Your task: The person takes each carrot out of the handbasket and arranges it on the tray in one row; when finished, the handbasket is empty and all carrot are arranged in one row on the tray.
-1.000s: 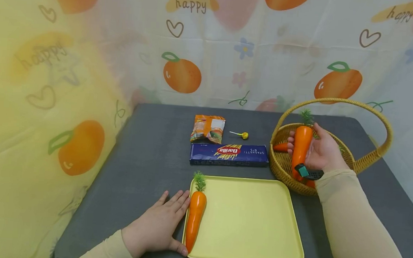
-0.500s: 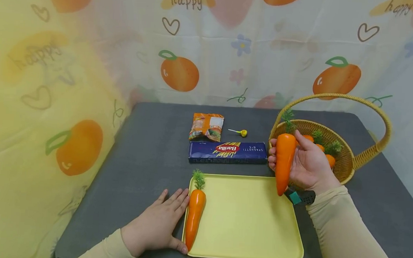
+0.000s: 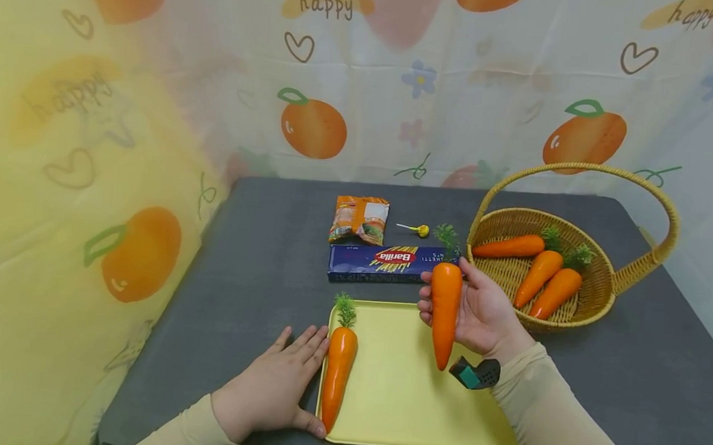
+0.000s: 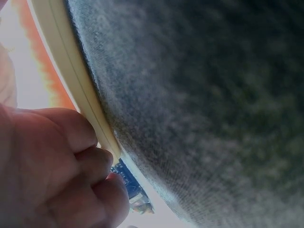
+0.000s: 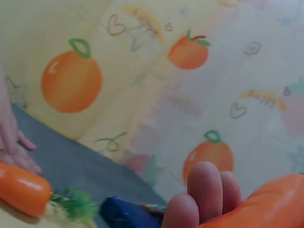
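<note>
In the head view the right hand grips a carrot with green leaves, held above the yellow tray's upper right part. A second carrot lies along the tray's left edge, leaves toward the back. Beside it the left hand rests with fingers extended, touching the tray's left rim. The left wrist view shows that hand's fingers against the rim. In the right wrist view, fingertips stand beside the held carrot.
A wicker basket with a tall handle stands at the right, holding three carrots. Behind the tray lie a blue spaghetti box, an orange packet and a yellow lollipop. A patterned curtain hangs behind the grey table.
The right hand has moved left and toward the tray with its carrot, out of the basket. The carrots left in the basket are now uncovered. The left hand has stayed put.
</note>
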The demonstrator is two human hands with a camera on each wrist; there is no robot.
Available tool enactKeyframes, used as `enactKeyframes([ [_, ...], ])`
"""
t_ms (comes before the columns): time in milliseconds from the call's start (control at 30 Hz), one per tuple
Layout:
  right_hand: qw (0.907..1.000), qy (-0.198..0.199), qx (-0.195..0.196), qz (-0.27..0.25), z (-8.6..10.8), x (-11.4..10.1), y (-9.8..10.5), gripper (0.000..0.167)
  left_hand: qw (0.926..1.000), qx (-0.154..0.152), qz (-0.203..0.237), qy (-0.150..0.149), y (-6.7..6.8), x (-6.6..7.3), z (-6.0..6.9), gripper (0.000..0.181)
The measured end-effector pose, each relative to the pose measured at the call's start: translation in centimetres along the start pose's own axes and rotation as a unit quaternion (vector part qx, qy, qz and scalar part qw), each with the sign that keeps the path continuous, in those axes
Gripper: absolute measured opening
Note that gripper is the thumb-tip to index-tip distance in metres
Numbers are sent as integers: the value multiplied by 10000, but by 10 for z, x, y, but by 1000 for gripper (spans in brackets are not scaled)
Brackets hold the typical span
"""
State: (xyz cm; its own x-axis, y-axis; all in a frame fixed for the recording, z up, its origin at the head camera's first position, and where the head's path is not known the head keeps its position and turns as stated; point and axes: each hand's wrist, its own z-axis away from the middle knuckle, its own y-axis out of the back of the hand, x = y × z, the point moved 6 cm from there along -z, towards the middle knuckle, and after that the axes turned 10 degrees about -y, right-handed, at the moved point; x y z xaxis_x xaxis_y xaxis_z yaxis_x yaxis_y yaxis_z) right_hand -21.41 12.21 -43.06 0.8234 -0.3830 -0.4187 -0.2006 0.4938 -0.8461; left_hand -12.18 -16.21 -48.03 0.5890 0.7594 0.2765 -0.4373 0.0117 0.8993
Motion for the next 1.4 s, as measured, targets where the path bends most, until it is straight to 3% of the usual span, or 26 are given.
enactKeyframes([
  [200,9974,-282,618,233,-21,34,12,71,10000,1,-43,-8,0,1,0,141],
  [500,9916,-782,867,560,-30,74,24,78,9999,19,-115,-3,2,2,0,142],
  [700,9892,-805,969,751,-27,85,25,79,9999,-10,-125,-4,0,1,0,141],
  [1167,9862,-813,576,1322,-26,93,13,73,10000,-28,-38,18,2,1,0,140],
  [1400,9785,-824,665,1769,-20,94,9,76,10000,-67,-42,44,2,1,-1,141],
])
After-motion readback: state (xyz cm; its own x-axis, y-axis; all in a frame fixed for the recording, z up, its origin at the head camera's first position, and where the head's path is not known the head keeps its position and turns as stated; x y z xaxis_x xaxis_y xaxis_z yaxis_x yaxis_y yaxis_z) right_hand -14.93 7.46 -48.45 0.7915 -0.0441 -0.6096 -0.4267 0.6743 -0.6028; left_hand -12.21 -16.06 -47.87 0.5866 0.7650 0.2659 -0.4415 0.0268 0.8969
